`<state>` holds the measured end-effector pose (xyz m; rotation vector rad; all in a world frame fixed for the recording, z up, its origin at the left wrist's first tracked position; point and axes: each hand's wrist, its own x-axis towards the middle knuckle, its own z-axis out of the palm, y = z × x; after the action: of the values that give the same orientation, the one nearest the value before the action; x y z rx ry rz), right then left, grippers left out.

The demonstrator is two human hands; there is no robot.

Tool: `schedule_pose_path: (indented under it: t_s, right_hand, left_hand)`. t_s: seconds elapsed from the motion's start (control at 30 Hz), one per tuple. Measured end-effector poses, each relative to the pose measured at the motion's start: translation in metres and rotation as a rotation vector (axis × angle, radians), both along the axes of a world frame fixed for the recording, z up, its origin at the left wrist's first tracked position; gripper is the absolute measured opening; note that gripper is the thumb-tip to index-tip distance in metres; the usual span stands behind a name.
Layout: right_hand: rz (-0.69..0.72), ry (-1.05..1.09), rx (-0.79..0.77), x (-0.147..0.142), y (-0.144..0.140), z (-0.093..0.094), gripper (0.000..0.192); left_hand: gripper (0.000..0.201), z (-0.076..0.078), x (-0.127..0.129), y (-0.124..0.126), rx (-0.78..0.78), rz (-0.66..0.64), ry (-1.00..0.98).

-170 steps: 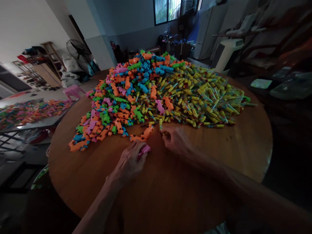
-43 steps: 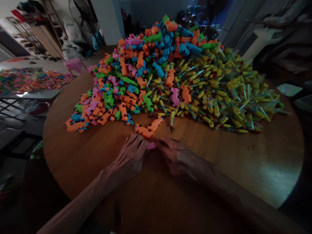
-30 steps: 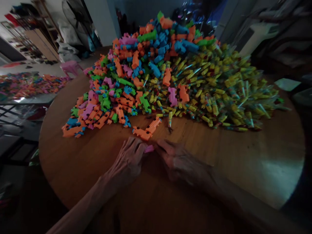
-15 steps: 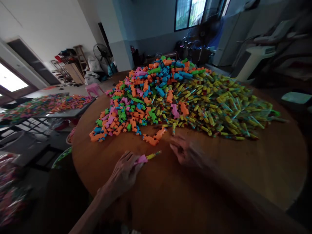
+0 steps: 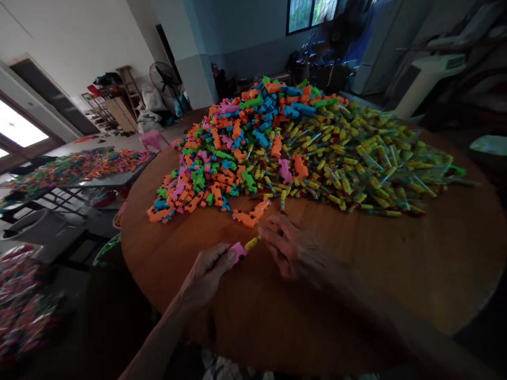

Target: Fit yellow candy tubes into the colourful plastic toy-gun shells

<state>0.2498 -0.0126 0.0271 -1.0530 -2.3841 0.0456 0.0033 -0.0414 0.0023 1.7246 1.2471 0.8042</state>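
Observation:
My left hand (image 5: 212, 266) is closed around a pink toy car (image 5: 238, 252), its thumb and fingers along the sides. A small yellow-labelled tube (image 5: 252, 243) sticks out of the car's far end. At that tube's outer tip, my right hand (image 5: 287, 245) has its fingers bent inward, and they hide the tip. Just beyond the hands lie two orange toy cars (image 5: 251, 215) on the wooden table. A single yellow tube (image 5: 283, 199) lies close to the right fingers, at the edge of the heap.
A heap of orange, pink, green and blue toy cars (image 5: 222, 169) covers the round table's (image 5: 376, 274) back left. Yellow tubes (image 5: 356, 163) are piled on the right. At the left, another table bears more toys (image 5: 91, 171), near a pink stool (image 5: 152, 140).
My right hand has moved left to the tip of the yellow tube. The left hand has shifted slightly right with the pink toy car, and more of the car shows.

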Motion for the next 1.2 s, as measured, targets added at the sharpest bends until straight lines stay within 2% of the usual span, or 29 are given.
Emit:
schedule_pose_path:
  t_s: [0.1, 0.17, 0.3, 0.43, 0.67, 0.83, 1.0, 1.2]
  right_hand:
    - [0.044, -0.113, 0.017, 0.000, 0.001, 0.006, 0.016]
    - [0.072, -0.180, -0.007, 0.001, 0.001, 0.006, 0.014]
    - [0.057, -0.300, -0.050, 0.005, 0.004, -0.004, 0.016]
    - [0.026, -0.348, -0.090, 0.007, 0.005, -0.011, 0.019]
    - [0.119, -0.359, -0.124, 0.009, 0.009, -0.007, 0.031]
    - [0.163, -0.296, -0.149, 0.012, 0.011, -0.011, 0.026]
    - [0.149, -0.219, -0.144, 0.013, 0.010, -0.013, 0.025]
    - [0.141, -0.240, -0.198, 0.013, 0.007, -0.007, 0.038]
  left_hand:
    - [0.039, 0.000, 0.004, 0.002, 0.033, -0.002, 0.054]
    - [0.032, 0.001, 0.008, 0.003, 0.121, -0.007, 0.134]
    - [0.018, 0.001, 0.018, 0.010, 0.354, -0.069, 0.270]
    - [0.013, -0.003, 0.026, 0.019, 0.491, -0.132, 0.327]
    - [0.014, -0.006, 0.028, 0.026, 0.543, -0.180, 0.373]
    - [0.014, -0.005, 0.027, 0.027, 0.570, -0.202, 0.342]
    - [0.018, -0.005, 0.024, 0.028, 0.575, -0.206, 0.322]
    - [0.018, -0.010, 0.024, 0.033, 0.682, -0.253, 0.405]
